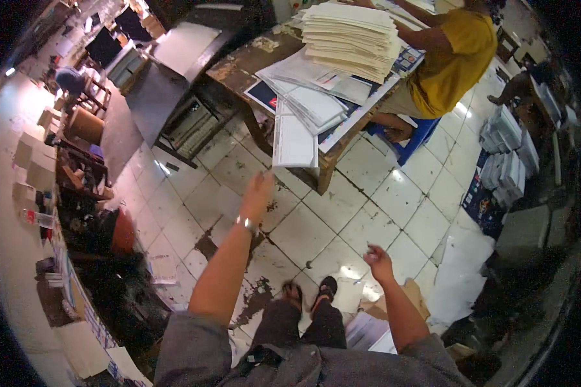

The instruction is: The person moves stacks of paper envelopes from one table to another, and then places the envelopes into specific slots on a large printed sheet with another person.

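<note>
Your left hand (258, 188), fingers extended, is just beside white sheets (295, 145) overhanging the near corner of the table (231, 69); contact unclear. Your right hand (378, 263) is loosely curled above the floor (303, 229); cannot tell if holding anything. Cream stack (350, 40) stands farther from that corner.

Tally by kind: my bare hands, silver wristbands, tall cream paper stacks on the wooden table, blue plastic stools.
Bare left hand and bare right hand: 2
Silver wristband: 1
Tall cream paper stack: 1
Blue plastic stool: 1
Total: 5
</note>
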A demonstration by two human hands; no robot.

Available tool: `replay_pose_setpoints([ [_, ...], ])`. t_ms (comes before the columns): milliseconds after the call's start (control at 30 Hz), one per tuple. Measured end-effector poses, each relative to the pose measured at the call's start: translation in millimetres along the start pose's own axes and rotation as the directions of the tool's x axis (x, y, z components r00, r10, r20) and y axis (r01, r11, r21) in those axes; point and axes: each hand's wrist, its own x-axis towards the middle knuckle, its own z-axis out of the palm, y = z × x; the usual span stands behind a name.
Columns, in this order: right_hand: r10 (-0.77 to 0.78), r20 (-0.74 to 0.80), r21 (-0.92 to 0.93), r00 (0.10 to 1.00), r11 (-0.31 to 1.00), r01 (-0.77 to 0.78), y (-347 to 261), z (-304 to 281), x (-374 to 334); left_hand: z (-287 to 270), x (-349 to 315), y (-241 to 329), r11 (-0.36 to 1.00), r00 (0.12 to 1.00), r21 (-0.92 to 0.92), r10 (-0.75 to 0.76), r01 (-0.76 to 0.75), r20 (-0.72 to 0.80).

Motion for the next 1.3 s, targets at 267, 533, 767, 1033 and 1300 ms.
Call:
replay_pose_setpoints([
  [267, 0.0, 0.237, 0.343, 0.972, 0.936, -0.083, -200.4, 56.4, 118.2, 7.5, 81.8, 19.2, 0.982, 0.962, -0.102, -0.128, 0.156, 0.241],
  [533, 0.242, 0.446, 0.246, 0.862, 0.893, -0.378, -293.7, 77.0, 104.1, -43.9, -12.3, 0.5, 0.806, 0.744, -0.23, -0.339, 0.545, 0.576],
  [767, 0.287, 0.473, 0.098, 0.833, 0.922, -0.373, -309.1, 71.9, 94.3, -30.7, 38.4, -15.3, 0.811, 0.844, -0.383, -0.232, 0.442, 0.483],
  [1033, -0.089, 0.292, -0.603, 0.952, 0.756, 0.255, -356.7, 64.3, 131.3, -80.9, 35.9, -46.8, 0.904, 0.935, -0.258, -0.297, 0.341, 0.194],
  [1300, -0.381, 0.185, -0.67, 0.906, 0.626, 0.4, -401.1, 80.5, 187.1, -125.9, 43.0, -42.9, 0.588, 0.895, -0.697, -0.405, 0.411, 0.186],
])
